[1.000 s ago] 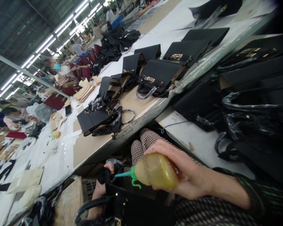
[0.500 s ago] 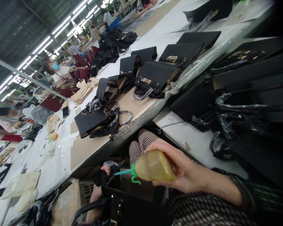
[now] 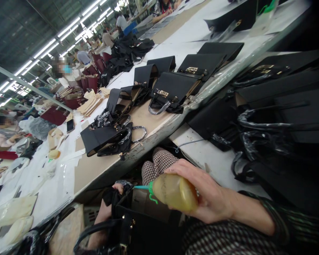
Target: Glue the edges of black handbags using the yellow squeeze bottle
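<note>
— Glue bottle (image 3: pixel 175 193), where is it now?

— In the right hand (image 3: pixel 210 198), fingers wrapped tight around the yellowish body. It lies nearly horizontal, green nozzle (image 3: pixel 145 187) pointing to the left hand (image 3: pixel 110 207), tip just at the top edge of the black handbag (image 3: pixel 146 226) on the lap.

— And the left hand, what does it do?

— It grips the bag's upper edge, fingers curled over a black flap, approx. where the nozzle points. The lower part of that hand is hidden behind the bag, so I can't tell more.

— How far is the work, in your opinion?

— Hard to say exactly. Nozzle touches or nearly touches the edge, so I judge the gluing of this bag is in the middle or just at the start; no glue line is visible. On the work table (image 3: pixel 95 170) several black bags lie: one with wrapped handle (image 3: pixel 107 138) near the table edge, others w/ gold clasp (image 3: pixel 172 92) further along. If those are finished or waiting, the pics don't show.

— Other people?

— Some sit at the far side of the table, well apart, w/ dark red bags (image 3: pixel 91 81) near them.
</note>
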`<state>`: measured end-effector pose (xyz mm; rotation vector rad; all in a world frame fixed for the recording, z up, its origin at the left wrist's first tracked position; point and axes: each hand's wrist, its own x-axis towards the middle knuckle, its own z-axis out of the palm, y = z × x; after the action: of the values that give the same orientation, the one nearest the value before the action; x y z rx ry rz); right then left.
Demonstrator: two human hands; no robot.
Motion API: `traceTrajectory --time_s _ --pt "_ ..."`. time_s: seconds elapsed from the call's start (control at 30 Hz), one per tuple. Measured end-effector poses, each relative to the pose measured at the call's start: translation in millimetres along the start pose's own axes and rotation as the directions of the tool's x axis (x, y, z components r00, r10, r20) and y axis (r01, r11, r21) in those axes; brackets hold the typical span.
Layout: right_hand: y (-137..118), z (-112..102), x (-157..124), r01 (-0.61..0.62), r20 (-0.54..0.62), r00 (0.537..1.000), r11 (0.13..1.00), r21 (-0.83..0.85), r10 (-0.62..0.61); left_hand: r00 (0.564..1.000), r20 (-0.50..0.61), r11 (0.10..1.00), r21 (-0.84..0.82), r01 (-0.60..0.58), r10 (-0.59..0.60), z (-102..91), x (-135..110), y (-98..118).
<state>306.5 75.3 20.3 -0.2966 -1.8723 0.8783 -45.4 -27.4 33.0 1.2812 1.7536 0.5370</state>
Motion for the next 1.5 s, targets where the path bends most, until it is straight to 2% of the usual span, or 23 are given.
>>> traceTrajectory --time_s 0.1,0.2,0.3,0.37,0.43,0.6,0.8,1.0,1.33,1.5 --pt "-3.1 -11.6 5.9 -0.148 -0.062 0.987 0.989 -0.031 0.145 0.997 0.011 0.991 -0.11 -0.074 0.075 -8.9 17.8 0.5" --pt "1.7 -26.5 6.6 -0.345 -0.103 0.935 0.938 -0.035 0.34 0.986 0.117 0.981 -0.169 -0.097 0.117 -12.8 44.2 5.5" --pt "15.4 -41.3 2.5 -0.498 -0.089 0.865 0.867 -0.025 0.494 0.967 0.222 0.976 -0.202 -0.083 0.128 -4.4 70.5 10.6" --pt "26.8 -48.9 -1.4 -0.547 -0.072 0.836 0.836 -0.039 0.543 0.956 0.268 0.974 -0.216 -0.062 0.12 7.4 84.0 13.4" --pt "38.3 -53.2 -5.3 -0.545 -0.058 0.839 0.834 -0.085 0.542 0.953 0.281 0.973 -0.225 -0.046 0.11 21.3 93.2 15.0" --pt "60.3 -50.8 -7.8 -0.452 0.037 0.884 0.873 -0.18 0.466 0.966 0.25 0.974 -0.225 -0.011 0.069 46.2 104.3 11.1" --pt "72.9 -40.2 2.4 -0.372 0.101 0.912 0.904 -0.209 0.399 0.97 0.239 0.964 -0.263 0.019 0.046 48.4 113.4 2.5" --pt "83.6 -35.4 2.8 -0.318 0.146 0.926 0.929 -0.188 0.347 0.97 0.243 0.959 -0.279 0.043 0.027 49.0 108.8 9.4" --pt "77.5 -42.0 -0.2 -0.378 0.255 0.867 0.898 -0.224 0.428 0.965 0.262 0.956 -0.28 0.086 -0.01 51.9 105.3 7.3" --pt "73.3 -43.5 -3.2 -0.418 0.325 0.81 0.87 -0.263 0.487 0.963 0.267 0.952 -0.286 0.107 -0.029 52.6 103.9 7.3"
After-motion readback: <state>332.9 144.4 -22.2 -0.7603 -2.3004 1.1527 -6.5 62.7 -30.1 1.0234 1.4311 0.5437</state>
